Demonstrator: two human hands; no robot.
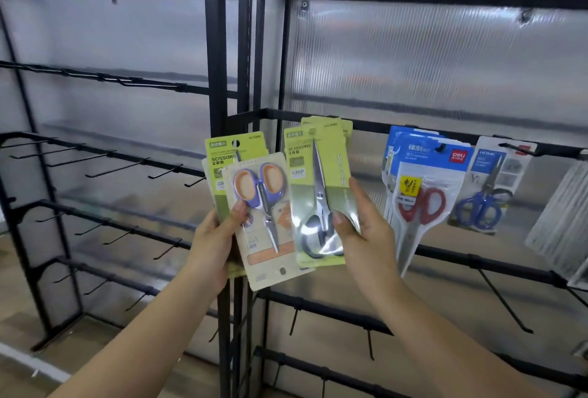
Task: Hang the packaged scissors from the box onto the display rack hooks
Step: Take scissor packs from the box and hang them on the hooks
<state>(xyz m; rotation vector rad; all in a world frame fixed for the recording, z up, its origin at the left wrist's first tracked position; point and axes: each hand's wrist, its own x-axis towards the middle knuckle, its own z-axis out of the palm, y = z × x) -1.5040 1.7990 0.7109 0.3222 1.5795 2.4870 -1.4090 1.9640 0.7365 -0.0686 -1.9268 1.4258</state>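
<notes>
Left hand: your left hand [213,238], lower centre of the frame, grips a fanned stack of packs, thumb pressed on the front one.
Front pack: the beige pack [267,232] holds purple-and-orange scissors, blades pointing down, and is tilted; green packs [219,155] show behind it.
Right hand: your right hand [362,229], just right of centre, pinches a second stack, thumb on the clear blister, fingers behind the edge.
Right stack: the green pack [318,174] in front carries black-handled scissors, blades up; more green cards peek out above it. The two stacks sit just beside each other, edges close.
Hung packs: right of your hand, blue packs [426,184] with red-handled scissors hang on a hook; next right hangs a grey pack [496,187] with blue-handled scissors.
Rack: the black rack [219,79] fills the frame; bare hooks [127,168] line the left rails.
</notes>
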